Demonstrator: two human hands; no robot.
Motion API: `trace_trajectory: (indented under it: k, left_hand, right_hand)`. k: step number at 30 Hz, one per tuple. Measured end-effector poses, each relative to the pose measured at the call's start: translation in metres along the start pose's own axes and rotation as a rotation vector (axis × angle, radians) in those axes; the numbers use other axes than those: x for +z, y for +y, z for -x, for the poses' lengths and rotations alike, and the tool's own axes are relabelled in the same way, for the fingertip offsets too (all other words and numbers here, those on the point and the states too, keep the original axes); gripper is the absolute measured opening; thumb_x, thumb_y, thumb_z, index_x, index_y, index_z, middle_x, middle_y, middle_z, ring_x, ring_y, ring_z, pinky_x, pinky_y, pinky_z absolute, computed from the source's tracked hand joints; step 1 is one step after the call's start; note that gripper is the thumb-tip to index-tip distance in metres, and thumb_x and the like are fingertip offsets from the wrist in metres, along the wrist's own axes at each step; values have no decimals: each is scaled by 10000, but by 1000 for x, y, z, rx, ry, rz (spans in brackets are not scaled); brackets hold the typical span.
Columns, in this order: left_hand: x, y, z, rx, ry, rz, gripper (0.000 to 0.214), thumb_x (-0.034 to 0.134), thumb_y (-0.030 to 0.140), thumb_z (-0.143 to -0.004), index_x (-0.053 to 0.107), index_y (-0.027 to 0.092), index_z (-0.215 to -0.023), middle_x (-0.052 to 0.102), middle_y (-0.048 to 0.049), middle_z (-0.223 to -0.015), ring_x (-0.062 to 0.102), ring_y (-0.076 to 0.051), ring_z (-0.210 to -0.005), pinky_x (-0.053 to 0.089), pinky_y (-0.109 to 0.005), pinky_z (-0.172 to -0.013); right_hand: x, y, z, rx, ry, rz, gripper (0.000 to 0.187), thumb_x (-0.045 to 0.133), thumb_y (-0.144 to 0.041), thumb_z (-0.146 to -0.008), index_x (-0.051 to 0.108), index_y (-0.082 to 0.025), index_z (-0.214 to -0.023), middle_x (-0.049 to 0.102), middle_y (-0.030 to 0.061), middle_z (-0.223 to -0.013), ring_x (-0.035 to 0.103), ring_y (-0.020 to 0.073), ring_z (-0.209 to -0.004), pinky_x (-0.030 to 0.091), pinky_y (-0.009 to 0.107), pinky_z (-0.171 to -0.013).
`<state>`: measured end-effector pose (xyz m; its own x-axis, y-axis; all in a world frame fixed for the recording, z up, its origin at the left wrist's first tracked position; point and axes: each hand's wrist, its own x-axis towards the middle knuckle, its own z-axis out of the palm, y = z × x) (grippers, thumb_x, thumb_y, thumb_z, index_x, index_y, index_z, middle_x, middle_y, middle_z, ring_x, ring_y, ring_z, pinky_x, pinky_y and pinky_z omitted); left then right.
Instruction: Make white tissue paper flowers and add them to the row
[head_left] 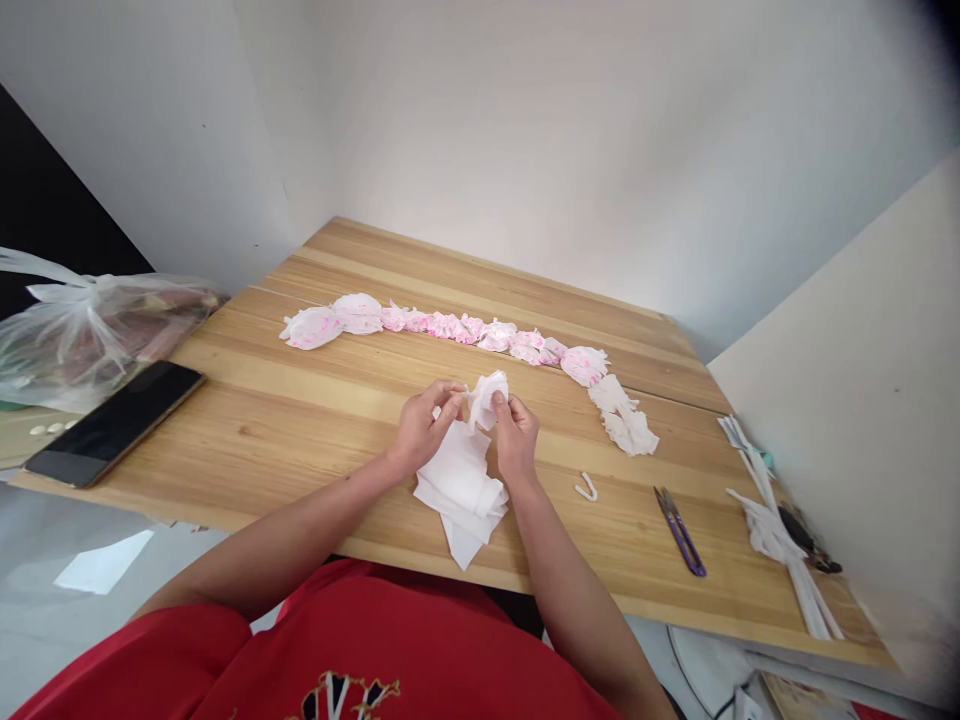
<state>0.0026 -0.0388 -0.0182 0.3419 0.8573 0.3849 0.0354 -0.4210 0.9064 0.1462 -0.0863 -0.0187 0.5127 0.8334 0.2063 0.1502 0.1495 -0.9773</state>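
Observation:
Above the near part of the table, a gathered piece of white tissue paper point(486, 398) is held between my two hands. My right hand point(516, 428) pinches its right side with thumb and fingers. My left hand point(427, 425) is closed in a pinch at its left edge. Under and just in front of the hands lie loose white tissue sheets point(461, 485), partly overlapping. Farther back, a row of crumpled white and pink paper flowers point(450, 327) curves across the table. A small bent white strip point(586, 488) lies right of my right hand.
Purple-handled thread snips point(680, 532) lie on the wooden table point(300, 450) at right. Beyond them are white strips point(772, 530) and a dark-handled tool point(810, 540) along the right wall. A phone point(112, 422) and a tied plastic bag point(97, 330) rest at left.

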Motion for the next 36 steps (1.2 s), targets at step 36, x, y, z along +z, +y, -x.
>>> trace_trajectory:
  k: [36]
  left_hand:
    - [-4,-9,-7,-34,42,-179,227,384,134,-885,608,169,-906,685,-15,-847,608,-127,-749,444,-227,-699]
  right_hand:
    - [3,3,4,-281,-79,294,339,511,-370,-906,511,-183,-623,433,-43,-612,389,98,-572,318,240,-573]
